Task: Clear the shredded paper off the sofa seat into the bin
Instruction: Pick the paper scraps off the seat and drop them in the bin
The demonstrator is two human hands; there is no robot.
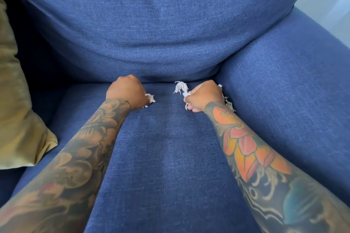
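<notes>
Both my fists rest on the blue sofa seat [166, 147], close to the crease under the back cushion. My left hand [126, 90] is closed around white shredded paper, and a small tuft [150, 98] sticks out at its right side. My right hand [205, 95] is closed on more shredded paper; a longer strip [181, 87] pokes out to its left and ragged bits [229, 104] hang out on its right. Between the two hands the seat fabric shows bare. No bin is in view.
The blue back cushion [161, 24] bulges over the seat's rear edge. The sofa's padded arm [295, 85] rises at the right. An olive-gold throw pillow [17, 109] leans at the left edge. A pale wall shows at the top right.
</notes>
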